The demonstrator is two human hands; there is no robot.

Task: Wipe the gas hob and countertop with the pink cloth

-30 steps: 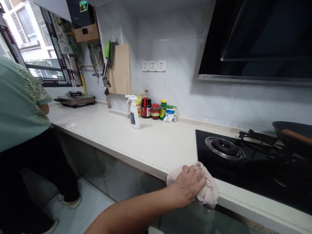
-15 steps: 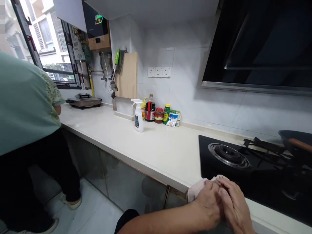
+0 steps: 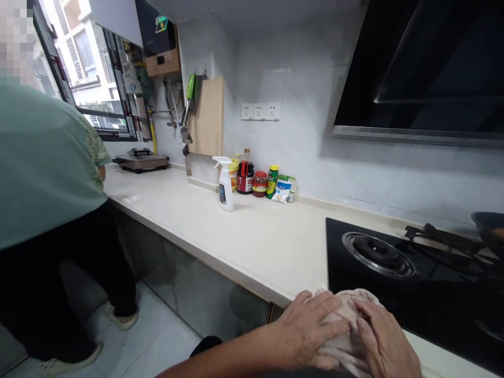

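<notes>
A crumpled pale pinkish cloth (image 3: 352, 315) is bunched between my two hands, at the front edge of the worktop beside the black gas hob (image 3: 372, 283). From the left, my left hand (image 3: 309, 328) grips it, with its fingers bent and slightly apart over the folds. On the other side my right hand (image 3: 388, 336) holds the cloth, its thumb and fingers curled onto it. The undersides of both hands are hidden.
On the white worktop (image 3: 268, 236) stands a white spray bottle (image 3: 226, 186). Behind it are a dark sauce bottle (image 3: 245, 176), a red-lidded jar (image 3: 260, 185) and small packets. A wok (image 3: 488, 231) sits far right. A person in a green shirt (image 3: 47, 168) stands at left.
My hands have moved apart, the left one shifting left, and more of the cloth shows between them. My view has turned slightly to the left.
</notes>
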